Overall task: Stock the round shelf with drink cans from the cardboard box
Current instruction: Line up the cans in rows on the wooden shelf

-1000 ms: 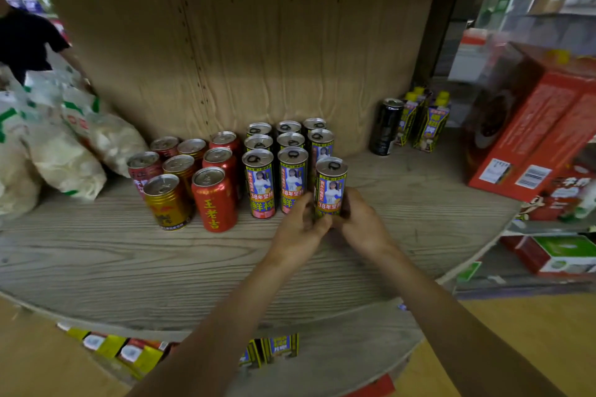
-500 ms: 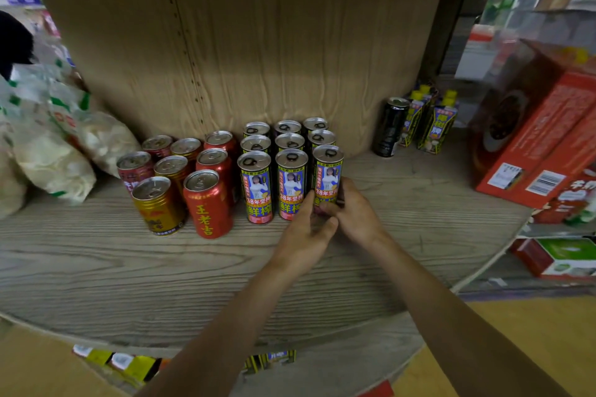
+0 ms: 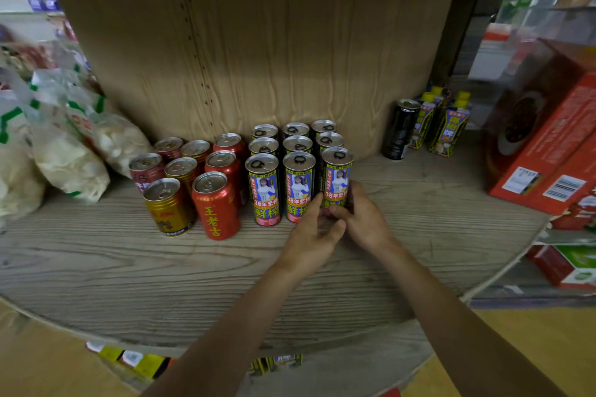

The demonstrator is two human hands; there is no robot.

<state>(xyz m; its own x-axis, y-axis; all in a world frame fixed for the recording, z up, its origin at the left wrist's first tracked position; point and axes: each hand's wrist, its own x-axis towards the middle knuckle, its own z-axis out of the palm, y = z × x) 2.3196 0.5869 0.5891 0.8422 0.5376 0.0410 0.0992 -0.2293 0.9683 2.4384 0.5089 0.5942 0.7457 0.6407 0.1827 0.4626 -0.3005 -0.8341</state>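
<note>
On the round shelf (image 3: 129, 267), a pale grained board with a curved front edge, backed by a bent wooden panel (image 3: 258, 42), contents as follows.

- Nine o'clock: clear bags (image 3: 67, 161) of white snacks with green print, slumped toward the panel.
- Ten o'clock, just beside the bags: short cans (image 3: 222, 164) in red and gold, upright, packed in slanting rows. Frontmost are a gold can (image 3: 167, 206) and a red can (image 3: 216, 206) with yellow characters.
- Two o'clock: one black can (image 3: 400, 129), upright, with yellow-capped cartons (image 3: 448, 129) close beside it.
- Three o'clock: red boxes (image 3: 548, 145) showing barcodes, at the shelf's right edge.
- Six o'clock, under the rim: yellow packs (image 3: 129, 359) on a lower level, partly hidden.
- Twelve o'clock, against the panel: eight slim cans (image 3: 298, 185), upright in a tight block, silver tops with ring pulls.

End can (image 3: 337, 176): completes the block at the front of its right-hand column. It stands upright on the board, hemmed by a neighbour at its nine o'clock and another behind at twelve. The label is yellow-green with a blue panel picturing a figure in white, and a red band reads "38". The lowest print is covered by fingers.

Left hand (image 3: 311, 235): fingertips laid on the end can's lower front left, thumb bent in toward its base.

Right hand (image 3: 364, 219): fingers wrapped round the lower right side, thumb across the front of the base. Both forearms enter from six o'clock.
</note>
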